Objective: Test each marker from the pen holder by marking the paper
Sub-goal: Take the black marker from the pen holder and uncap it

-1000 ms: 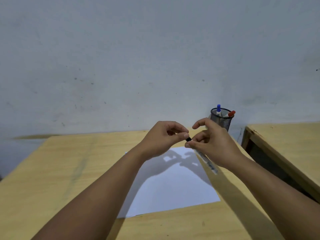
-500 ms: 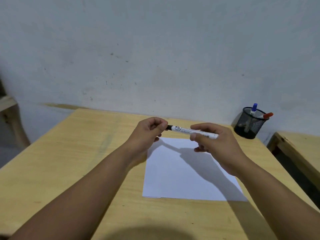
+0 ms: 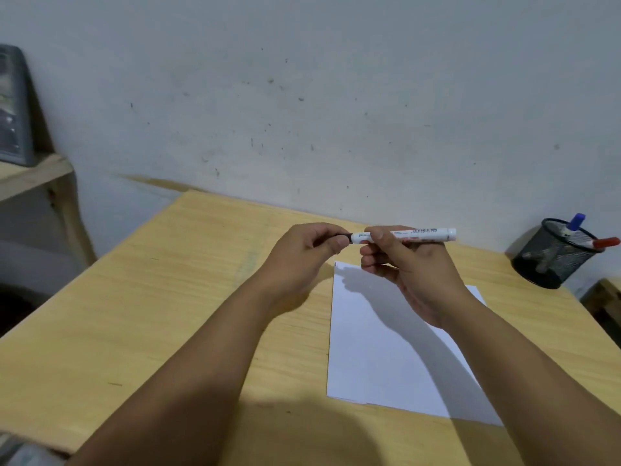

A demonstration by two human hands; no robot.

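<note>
Your right hand [image 3: 408,264] grips the white barrel of a marker [image 3: 408,234], held level above the far edge of the paper [image 3: 386,348]; your left hand [image 3: 302,253] is pinched shut on the black cap [image 3: 346,235] at the marker's left end, and I cannot tell whether the cap is already loose or seated tight. The pen holder [image 3: 551,260] stands well apart at the far right of the table [image 3: 168,297], with a blue-capped marker [image 3: 575,223] and a red-capped marker [image 3: 605,243] leaning in it.

The risks from here, as I judge them: a stiff cap that lets go all at once would throw your hands apart, and the bare tip could streak your fingers or the wood instead of the sheet; pull straight along the barrel, not at an angle. The paper lies loose (nothing pins it down), so a firm stroke may drag or crease it; steady it with the left hand once the cap is off. The cap itself is small and round; set down carelessly it could roll off the table edge. When you go for the next marker, mind the holder; a sideways tug on a leaning pen could tip it.
</note>
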